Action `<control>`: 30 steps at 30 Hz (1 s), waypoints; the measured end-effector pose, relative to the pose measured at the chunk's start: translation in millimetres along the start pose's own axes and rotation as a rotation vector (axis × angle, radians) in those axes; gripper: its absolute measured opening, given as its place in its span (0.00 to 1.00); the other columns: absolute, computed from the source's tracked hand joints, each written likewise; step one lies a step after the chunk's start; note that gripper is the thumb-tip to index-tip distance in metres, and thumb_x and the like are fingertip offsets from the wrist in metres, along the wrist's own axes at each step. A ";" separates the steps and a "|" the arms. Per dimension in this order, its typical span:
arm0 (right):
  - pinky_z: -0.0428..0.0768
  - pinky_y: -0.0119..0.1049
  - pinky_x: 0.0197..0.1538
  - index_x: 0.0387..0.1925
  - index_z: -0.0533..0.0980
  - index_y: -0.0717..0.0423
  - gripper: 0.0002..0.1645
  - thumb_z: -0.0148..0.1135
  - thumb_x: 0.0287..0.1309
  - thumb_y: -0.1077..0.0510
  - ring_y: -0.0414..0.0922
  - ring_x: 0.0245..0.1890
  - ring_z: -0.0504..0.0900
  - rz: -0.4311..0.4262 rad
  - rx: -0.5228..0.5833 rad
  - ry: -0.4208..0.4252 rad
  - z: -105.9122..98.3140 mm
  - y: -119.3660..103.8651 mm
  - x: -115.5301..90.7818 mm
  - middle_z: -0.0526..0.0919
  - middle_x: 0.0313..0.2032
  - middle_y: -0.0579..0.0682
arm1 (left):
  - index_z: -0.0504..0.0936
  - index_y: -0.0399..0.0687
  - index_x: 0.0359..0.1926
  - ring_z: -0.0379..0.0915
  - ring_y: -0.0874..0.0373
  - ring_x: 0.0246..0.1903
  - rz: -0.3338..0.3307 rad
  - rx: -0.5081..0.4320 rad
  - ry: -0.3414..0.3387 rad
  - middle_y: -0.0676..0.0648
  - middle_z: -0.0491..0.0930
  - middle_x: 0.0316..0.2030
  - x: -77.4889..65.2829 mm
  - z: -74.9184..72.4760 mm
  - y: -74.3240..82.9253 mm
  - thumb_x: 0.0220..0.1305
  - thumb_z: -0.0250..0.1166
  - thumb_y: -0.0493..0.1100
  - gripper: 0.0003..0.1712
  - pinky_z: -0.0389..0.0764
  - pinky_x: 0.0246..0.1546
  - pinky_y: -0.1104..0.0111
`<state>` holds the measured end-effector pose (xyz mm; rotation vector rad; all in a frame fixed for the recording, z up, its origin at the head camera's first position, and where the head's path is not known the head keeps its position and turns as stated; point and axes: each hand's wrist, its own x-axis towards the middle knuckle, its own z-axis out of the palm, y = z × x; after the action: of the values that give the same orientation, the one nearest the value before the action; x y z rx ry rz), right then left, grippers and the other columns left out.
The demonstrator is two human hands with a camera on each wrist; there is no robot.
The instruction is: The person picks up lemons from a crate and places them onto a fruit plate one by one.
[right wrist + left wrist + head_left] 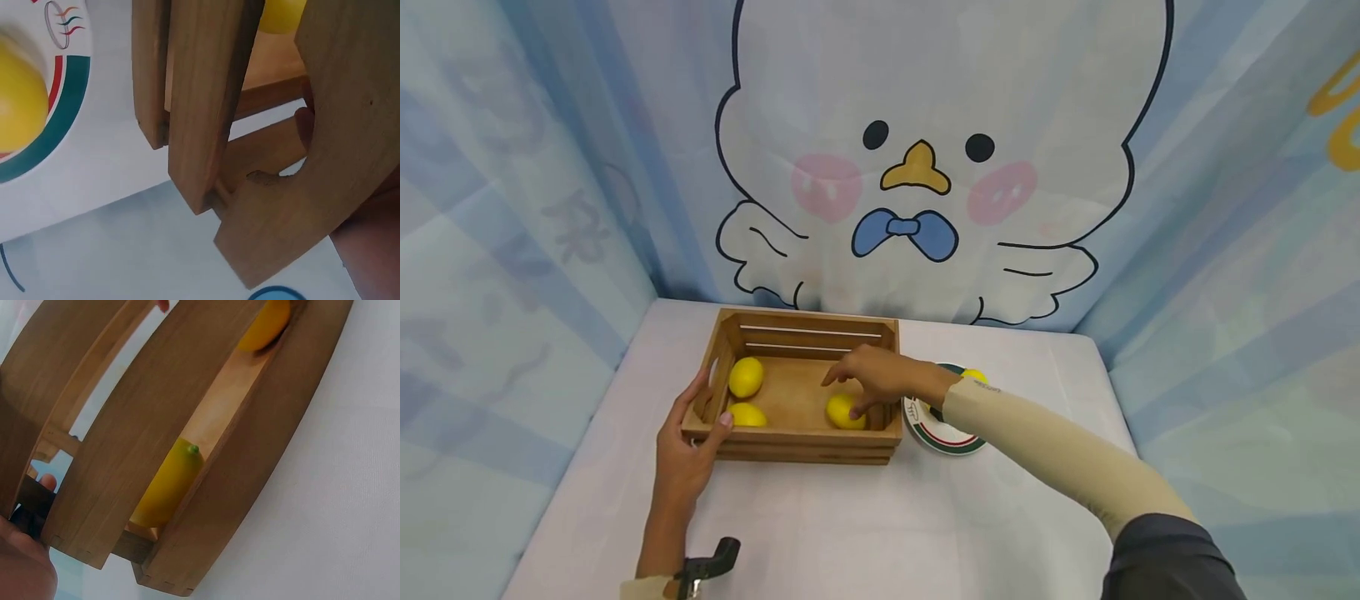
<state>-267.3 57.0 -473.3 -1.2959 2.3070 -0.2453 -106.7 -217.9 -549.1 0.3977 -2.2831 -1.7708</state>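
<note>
A slatted wooden crate (805, 450) sits on the table with three lemons inside. Two of them, an upper lemon (746, 377) and a lower lemon (747, 415), lie at its left end. The third lemon (842, 412) is near the right end. My left hand (685, 454) grips the crate's left end, thumb over the front corner. Reaching over the right end, my right hand (880, 375) has its thumb at the third lemon while its fingers extend left, apart from the fruit. In the right wrist view, the crate's end board hides most of that hand.
To the crate's right stands a white plate (951, 437) with a green and red rim, partly under my right forearm. A yellow lemon (19, 100) lies on it. White cloth (850, 533) covers the table, and printed curtains (917, 283) enclose the back and sides.
</note>
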 end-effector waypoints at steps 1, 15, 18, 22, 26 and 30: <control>0.76 0.40 0.65 0.63 0.76 0.46 0.38 0.79 0.48 0.49 0.43 0.57 0.79 0.000 -0.001 -0.018 0.0 -0.9 2.0 0.81 0.60 0.47 | 0.62 0.76 0.72 0.45 0.57 0.78 0.002 -0.002 0.001 0.63 0.59 0.74 0.1 -0.3 0.1 0.65 0.68 0.52 0.39 0.43 0.74 0.36; 0.77 0.37 0.65 0.63 0.76 0.46 0.39 0.79 0.47 0.54 0.44 0.59 0.79 -0.015 -0.028 -0.139 4.2 -6.0 24.5 0.81 0.60 0.44 | 0.61 0.74 0.73 0.44 0.59 0.78 0.000 -0.010 -0.011 0.63 0.59 0.74 2.0 -2.5 0.6 0.64 0.68 0.53 0.39 0.42 0.77 0.41; 0.76 0.37 0.64 0.63 0.76 0.46 0.39 0.80 0.46 0.55 0.44 0.58 0.78 -0.020 -0.043 -0.146 3.9 -7.5 27.9 0.81 0.59 0.46 | 0.61 0.75 0.73 0.45 0.59 0.78 0.000 -0.008 -0.010 0.64 0.59 0.74 2.5 -2.3 0.6 0.64 0.68 0.53 0.39 0.43 0.77 0.41; 0.77 0.36 0.63 0.63 0.77 0.47 0.40 0.80 0.45 0.56 0.45 0.58 0.78 -0.018 -0.089 -0.158 2.4 -10.0 33.0 0.82 0.59 0.48 | 0.62 0.75 0.73 0.46 0.59 0.78 0.007 -0.029 -0.008 0.64 0.60 0.74 3.5 -1.7 -0.9 0.64 0.68 0.52 0.39 0.41 0.76 0.38; 0.80 0.36 0.60 0.62 0.78 0.48 0.38 0.80 0.46 0.57 0.47 0.58 0.81 -0.011 -0.130 -0.175 1.8 -11.8 38.5 0.82 0.58 0.49 | 0.62 0.74 0.73 0.47 0.58 0.77 0.006 -0.048 -0.015 0.63 0.60 0.74 3.3 -1.2 -3.2 0.65 0.68 0.50 0.39 0.41 0.76 0.38; 0.81 0.36 0.59 0.59 0.80 0.47 0.33 0.78 0.49 0.58 0.47 0.57 0.81 0.002 -0.149 -0.186 1.6 -12.8 43.3 0.84 0.56 0.51 | 0.62 0.75 0.73 0.48 0.59 0.77 0.000 -0.049 -0.017 0.64 0.59 0.74 2.5 -1.0 -3.5 0.65 0.68 0.49 0.39 0.44 0.77 0.42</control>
<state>-275.8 13.8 -483.7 -1.3274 2.2017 0.0476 -108.5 -220.5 -552.2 0.3754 -2.2456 -1.8329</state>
